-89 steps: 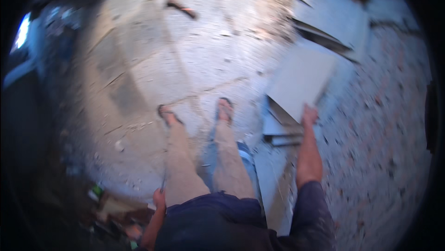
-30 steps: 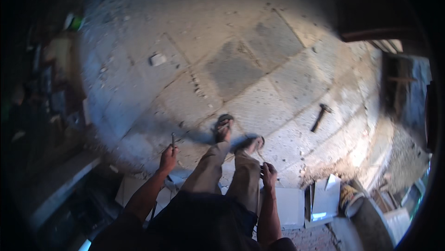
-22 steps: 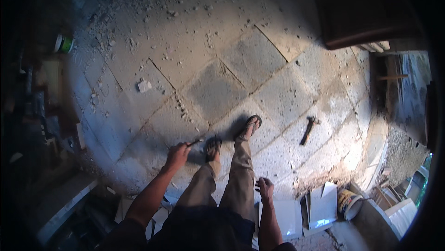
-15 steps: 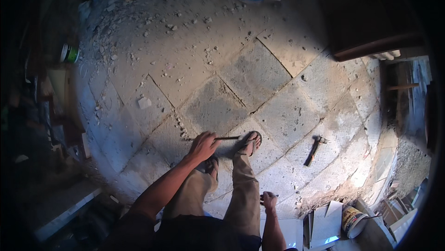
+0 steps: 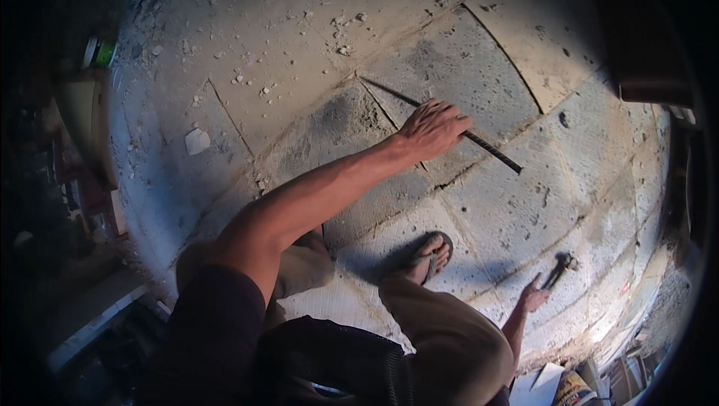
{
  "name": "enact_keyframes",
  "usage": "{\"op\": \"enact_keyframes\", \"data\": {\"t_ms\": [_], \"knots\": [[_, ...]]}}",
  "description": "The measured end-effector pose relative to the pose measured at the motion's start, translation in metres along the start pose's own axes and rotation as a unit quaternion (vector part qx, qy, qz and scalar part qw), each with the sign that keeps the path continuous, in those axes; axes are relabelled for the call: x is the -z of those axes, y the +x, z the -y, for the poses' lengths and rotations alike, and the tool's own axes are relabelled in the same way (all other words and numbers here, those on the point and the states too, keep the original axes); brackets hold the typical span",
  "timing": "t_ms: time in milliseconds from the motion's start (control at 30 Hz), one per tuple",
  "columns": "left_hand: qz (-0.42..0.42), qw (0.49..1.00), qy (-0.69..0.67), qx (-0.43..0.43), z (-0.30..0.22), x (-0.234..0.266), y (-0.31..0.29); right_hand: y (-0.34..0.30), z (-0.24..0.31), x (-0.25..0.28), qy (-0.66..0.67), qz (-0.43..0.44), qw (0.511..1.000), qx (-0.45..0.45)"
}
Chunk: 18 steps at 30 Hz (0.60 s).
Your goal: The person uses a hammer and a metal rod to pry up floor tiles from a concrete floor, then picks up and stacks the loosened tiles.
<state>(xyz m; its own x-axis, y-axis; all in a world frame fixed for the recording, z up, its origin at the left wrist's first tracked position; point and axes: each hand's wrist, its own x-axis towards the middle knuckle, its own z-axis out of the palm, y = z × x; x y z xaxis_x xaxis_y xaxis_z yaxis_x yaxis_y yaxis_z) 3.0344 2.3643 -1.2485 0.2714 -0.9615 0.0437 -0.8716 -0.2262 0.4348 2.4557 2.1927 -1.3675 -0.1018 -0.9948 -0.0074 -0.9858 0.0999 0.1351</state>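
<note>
My left hand [image 5: 436, 127] is closed around the middle of a dark ribbed steel bar [image 5: 496, 153]. The bar slants over the paved floor, its thinner far end close to the seam between two grey slabs. Farther right and nearer to me, my right hand [image 5: 533, 297] is closed on the handle of a hammer [image 5: 556, 274]. The hammer's head points away from me, low at the floor. Part of the handle is hidden by the fingers. Beneath the bar, a grey slab [image 5: 472, 69] is bordered by a dark, open joint.
Rubble and a pale stone piece [image 5: 197, 141] lie on the dusty floor at left and far. My sandalled foot [image 5: 434, 256] stands in front of me. A bucket [image 5: 575, 389] and scrap boards are at lower right; dark furniture [image 5: 655, 91] stands at right.
My left hand has carried the bar forward and right, from beside my feet to the slab seam. My right hand has reached forward and right and taken hold of the hammer.
</note>
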Motion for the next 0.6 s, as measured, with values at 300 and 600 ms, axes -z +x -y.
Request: {"op": "enact_keyframes", "data": {"t_ms": [300, 600], "knots": [[-0.082, 0.994, -0.058, 0.043, 0.039, -0.078, 0.008, 0.023, 0.086, -0.043, 0.100, -0.104, 0.982, -0.123], [-0.112, 0.994, 0.002, 0.014, 0.104, -0.098, -0.075, 0.070, 0.051, -0.047, 0.146, 0.147, 0.972, -0.111]]}}
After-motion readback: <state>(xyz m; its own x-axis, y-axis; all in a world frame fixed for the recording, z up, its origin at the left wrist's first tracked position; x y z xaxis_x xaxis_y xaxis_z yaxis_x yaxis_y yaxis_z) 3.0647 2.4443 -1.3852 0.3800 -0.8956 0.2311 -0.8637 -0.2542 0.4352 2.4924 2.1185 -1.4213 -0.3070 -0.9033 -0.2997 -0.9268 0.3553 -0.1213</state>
